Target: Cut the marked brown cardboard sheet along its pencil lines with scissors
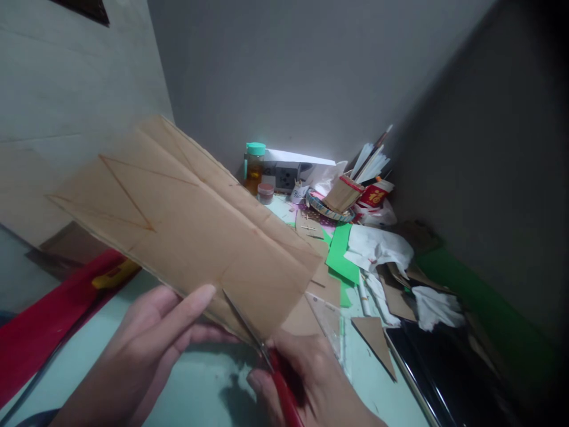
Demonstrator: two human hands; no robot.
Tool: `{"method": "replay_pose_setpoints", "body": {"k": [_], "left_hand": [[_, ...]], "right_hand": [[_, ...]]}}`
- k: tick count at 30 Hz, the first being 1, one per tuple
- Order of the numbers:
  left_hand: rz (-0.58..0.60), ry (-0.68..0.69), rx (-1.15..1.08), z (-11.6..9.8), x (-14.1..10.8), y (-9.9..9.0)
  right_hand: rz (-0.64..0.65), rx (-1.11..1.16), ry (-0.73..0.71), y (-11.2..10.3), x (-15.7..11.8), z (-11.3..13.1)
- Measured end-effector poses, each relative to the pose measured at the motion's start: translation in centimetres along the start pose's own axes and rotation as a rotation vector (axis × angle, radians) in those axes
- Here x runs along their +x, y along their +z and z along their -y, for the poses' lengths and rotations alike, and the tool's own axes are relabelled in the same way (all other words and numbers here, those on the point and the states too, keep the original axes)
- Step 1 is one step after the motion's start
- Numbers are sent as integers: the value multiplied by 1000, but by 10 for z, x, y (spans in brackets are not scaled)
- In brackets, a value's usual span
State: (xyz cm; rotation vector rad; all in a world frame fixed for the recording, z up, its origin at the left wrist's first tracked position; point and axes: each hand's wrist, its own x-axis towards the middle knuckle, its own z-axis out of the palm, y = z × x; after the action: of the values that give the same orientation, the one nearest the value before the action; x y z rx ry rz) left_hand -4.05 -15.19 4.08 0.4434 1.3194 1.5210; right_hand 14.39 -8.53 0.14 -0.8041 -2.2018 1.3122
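A large brown cardboard piece (pixel 191 219) with drawn orange-brown lines is held up over the table, tilted. My left hand (pixel 166 332) grips its lower edge, thumb on top and fingers underneath. Red-handled scissors (pixel 284 391) are in my right hand (pixel 306 367), at the cardboard's near right corner. One scissor blade lies over the cardboard's face, its tip close to my left thumb; the other blade is hidden beneath. A cut triangle of cardboard (pixel 376 344) rests on the table to the right.
A yellow cutter (pixel 115 274) lies on red material (pixel 57 314) at left. Behind stand a teal-lidded bottle (pixel 255 169) and a wooden holder of sticks (pixel 342 194). Green paper (pixel 341 252), white tissue (pixel 380 244), a clear set square (pixel 326 320) and a glossy black object (pixel 448 373) lie right.
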Motion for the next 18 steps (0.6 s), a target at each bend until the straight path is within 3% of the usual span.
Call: {"method": "replay_pose_setpoints", "body": {"k": [6, 11, 18], "left_hand": [[-22, -96, 76, -1, -1, -2], [31, -187, 147, 2, 9, -16], [5, -136, 192, -6, 5, -5]], "right_hand": [[137, 150, 377, -18, -2, 21], [220, 412, 439, -34, -5, 33], [215, 202, 489, -41, -22, 38]]}}
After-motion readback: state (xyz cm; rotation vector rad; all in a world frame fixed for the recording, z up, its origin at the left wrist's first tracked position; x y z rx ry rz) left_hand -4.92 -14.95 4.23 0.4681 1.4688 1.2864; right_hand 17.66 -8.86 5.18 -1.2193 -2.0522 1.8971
